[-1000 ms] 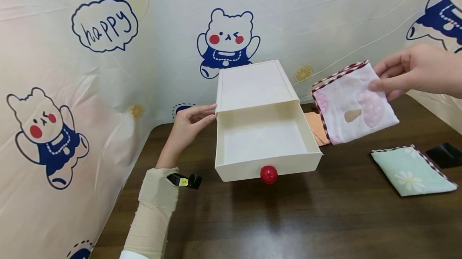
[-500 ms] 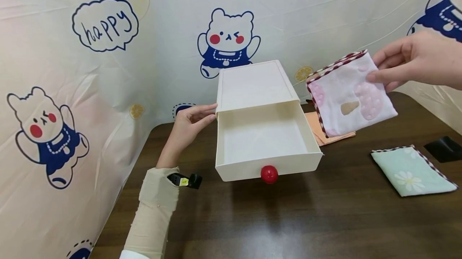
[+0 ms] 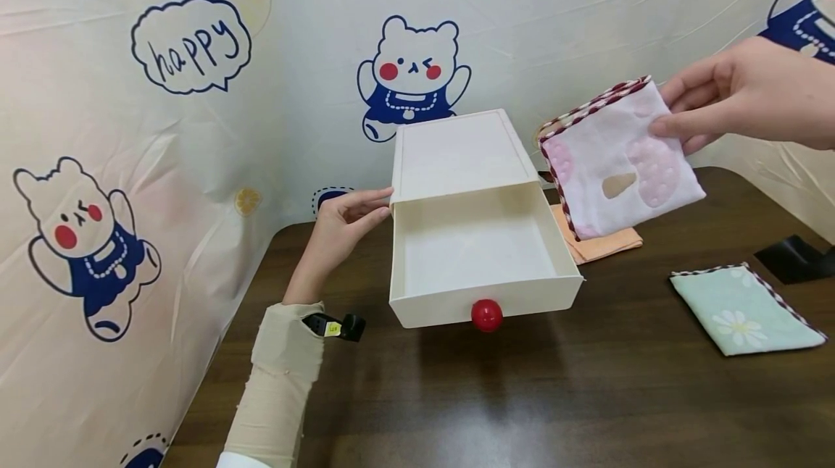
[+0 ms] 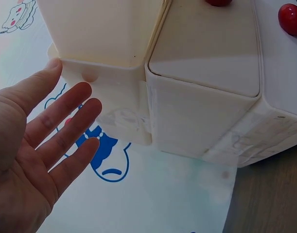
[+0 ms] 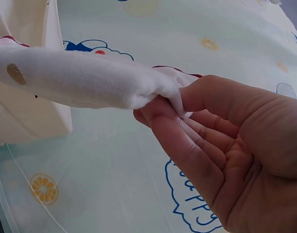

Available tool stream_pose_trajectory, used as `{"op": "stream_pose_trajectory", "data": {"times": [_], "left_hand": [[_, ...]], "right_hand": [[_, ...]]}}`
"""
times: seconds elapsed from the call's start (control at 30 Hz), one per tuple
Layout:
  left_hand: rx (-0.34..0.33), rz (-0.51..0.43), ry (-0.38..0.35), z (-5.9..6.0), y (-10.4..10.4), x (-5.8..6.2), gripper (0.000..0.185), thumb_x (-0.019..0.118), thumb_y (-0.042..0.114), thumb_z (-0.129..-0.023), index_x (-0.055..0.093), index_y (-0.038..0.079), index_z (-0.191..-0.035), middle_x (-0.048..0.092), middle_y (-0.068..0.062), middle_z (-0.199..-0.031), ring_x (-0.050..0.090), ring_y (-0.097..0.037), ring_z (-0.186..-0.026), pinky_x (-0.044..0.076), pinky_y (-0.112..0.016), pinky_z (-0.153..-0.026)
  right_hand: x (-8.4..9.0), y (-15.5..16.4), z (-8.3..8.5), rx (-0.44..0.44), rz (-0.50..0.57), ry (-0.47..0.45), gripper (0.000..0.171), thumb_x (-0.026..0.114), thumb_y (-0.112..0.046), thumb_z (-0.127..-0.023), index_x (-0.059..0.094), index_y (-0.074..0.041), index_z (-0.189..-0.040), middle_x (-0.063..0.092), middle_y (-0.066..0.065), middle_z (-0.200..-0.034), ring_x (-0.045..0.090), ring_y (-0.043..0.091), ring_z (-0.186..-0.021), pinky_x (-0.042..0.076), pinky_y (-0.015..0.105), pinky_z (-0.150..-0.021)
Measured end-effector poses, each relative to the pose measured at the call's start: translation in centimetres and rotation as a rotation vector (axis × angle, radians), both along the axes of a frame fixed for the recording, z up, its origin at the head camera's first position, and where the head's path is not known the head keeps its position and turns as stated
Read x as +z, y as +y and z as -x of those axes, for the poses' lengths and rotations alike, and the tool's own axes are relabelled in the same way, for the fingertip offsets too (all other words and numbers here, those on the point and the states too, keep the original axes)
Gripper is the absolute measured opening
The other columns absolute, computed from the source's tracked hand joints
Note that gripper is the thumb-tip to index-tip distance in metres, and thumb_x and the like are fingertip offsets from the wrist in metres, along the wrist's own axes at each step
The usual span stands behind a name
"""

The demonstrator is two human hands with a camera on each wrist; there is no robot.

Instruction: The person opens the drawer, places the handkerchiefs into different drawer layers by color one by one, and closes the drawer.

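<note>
Our right hand (image 3: 750, 95) has lifted the cloth (image 3: 616, 164) leftward, nearer the open drawer (image 3: 479, 251); pinched at one corner, it droops, soft and light; our left hand (image 3: 342, 225), fingers straight, steadies the box (image 3: 457, 153).

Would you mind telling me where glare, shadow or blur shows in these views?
Head view: soft glare on the dark table, a shadow below the drawer. Left wrist view: the drawer box looks bent by the lens. Right wrist view: the held cloth is slightly soft.
</note>
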State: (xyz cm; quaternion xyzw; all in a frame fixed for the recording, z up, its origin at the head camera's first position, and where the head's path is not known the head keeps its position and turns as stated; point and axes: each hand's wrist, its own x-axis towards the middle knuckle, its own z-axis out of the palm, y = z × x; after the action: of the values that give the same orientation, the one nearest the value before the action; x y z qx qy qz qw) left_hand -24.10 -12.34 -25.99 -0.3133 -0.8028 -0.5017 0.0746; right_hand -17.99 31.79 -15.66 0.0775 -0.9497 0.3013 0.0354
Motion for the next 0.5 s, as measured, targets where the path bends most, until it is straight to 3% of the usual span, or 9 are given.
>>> {"op": "stream_pose_trajectory", "data": {"times": [0.5], "left_hand": [[0.001,-0.005,-0.006,0.0,-0.1,-0.1,0.031,0.062,0.003,-0.087,0.060,-0.002,-0.117,0.062,-0.018,-0.112,0.062,-0.028,-0.095,0.050,-0.029,-0.078]], "right_hand": [[1.0,-1.2,0.2,0.020,0.002,0.041,0.033,0.070,-0.021,-0.082,0.061,0.000,-0.106,0.069,0.004,-0.078,0.064,0.022,-0.061,0.047,0.013,-0.059]]}}
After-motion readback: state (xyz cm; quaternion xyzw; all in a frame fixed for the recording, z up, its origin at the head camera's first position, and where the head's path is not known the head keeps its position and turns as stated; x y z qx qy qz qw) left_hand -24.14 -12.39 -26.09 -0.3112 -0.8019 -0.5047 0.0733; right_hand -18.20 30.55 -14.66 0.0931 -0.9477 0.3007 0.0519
